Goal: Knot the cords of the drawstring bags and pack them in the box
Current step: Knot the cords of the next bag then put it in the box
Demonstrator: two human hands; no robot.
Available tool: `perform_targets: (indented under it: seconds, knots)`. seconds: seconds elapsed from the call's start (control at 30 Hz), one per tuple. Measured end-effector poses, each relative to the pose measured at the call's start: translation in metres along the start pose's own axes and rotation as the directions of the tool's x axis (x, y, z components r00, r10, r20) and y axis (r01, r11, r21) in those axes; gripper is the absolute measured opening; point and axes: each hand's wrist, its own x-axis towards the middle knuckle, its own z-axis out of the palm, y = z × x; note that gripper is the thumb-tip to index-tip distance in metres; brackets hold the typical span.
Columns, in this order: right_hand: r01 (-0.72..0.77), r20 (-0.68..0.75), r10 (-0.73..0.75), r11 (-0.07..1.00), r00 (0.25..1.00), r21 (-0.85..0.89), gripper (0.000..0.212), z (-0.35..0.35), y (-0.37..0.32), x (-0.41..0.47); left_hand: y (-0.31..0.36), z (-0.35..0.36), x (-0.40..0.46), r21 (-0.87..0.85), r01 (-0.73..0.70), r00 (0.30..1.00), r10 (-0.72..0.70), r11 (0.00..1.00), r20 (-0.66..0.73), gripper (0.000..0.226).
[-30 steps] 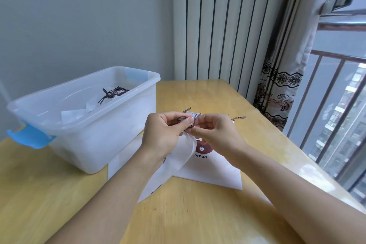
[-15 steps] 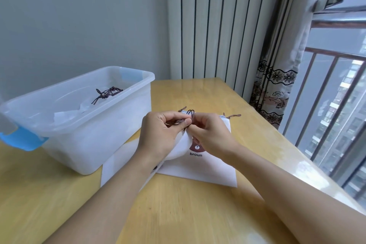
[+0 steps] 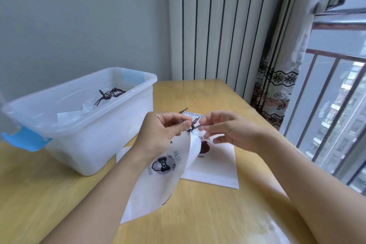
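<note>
Both hands are raised above the middle of the wooden surface, working the dark cords of a white drawstring bag. The left hand pinches 1 cord end between thumb and forefinger, with the remaining fingers curled in toward the palm. The right hand pinches the other cord end between thumb and forefinger; its lower fingers are extended loosely below the pinch. The cords meet in a small dark tangle between the 2 hands, at the gathered mouth of the bag. The bag hangs from the cords and slopes down toward the near edge of the surface, with a round printed emblem facing up; its lower end is close to the surface, but contact cannot be determined. A 2nd white bag with a brown print lies flat on the surface under the hands. A translucent plastic box with blue latches stands toward the far left corner of the surface, apart from both bags, and contains white bags with knotted dark cords on top.
</note>
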Motion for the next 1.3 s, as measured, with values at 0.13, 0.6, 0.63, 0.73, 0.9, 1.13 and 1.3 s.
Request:
perform_targets:
  seconds: [0.13,0.6,0.63,0.73,0.9,1.13,1.3]
  knots:
    - [0.151,0.004,-0.151,0.988,0.988,0.003,0.046,-0.001,-0.010,-0.004,0.001,0.002,-0.002,0.014,-0.014,0.999,0.014,1.000,0.033,0.011]
    - [0.176,-0.030,-0.177,0.984,0.984,-0.012,0.017,0.011,-0.007,-0.002,-0.003,0.002,-0.001,0.057,-0.011,1.000,0.010,0.998,0.027,0.014]
    - [0.183,-0.038,-0.183,0.983,0.982,0.016,0.016,0.013,-0.009,-0.003,-0.004,0.002,-0.001,0.054,-0.009,1.000,0.008,0.998,0.013,0.013]
    - [0.222,-0.042,-0.218,0.968,0.975,0.114,0.009,0.020,-0.013,-0.005,-0.006,0.005,0.000,0.031,-0.009,1.000,0.009,0.999,-0.029,0.007]
    - [0.273,0.010,-0.274,0.961,0.962,0.033,0.014,0.033,-0.013,-0.007,-0.004,0.007,-0.003,-0.044,0.047,0.998,-0.049,0.998,-0.050,0.007]
    - [0.283,-0.147,-0.289,0.957,0.946,-0.059,0.009,0.040,-0.003,-0.002,-0.005,0.007,-0.002,-0.069,0.095,0.995,-0.098,0.993,-0.033,0.014]
    - [0.259,-0.221,-0.265,0.964,0.939,-0.056,0.018,0.043,-0.002,0.000,-0.003,0.006,-0.001,-0.061,0.079,0.996,-0.081,0.995,-0.042,0.012]
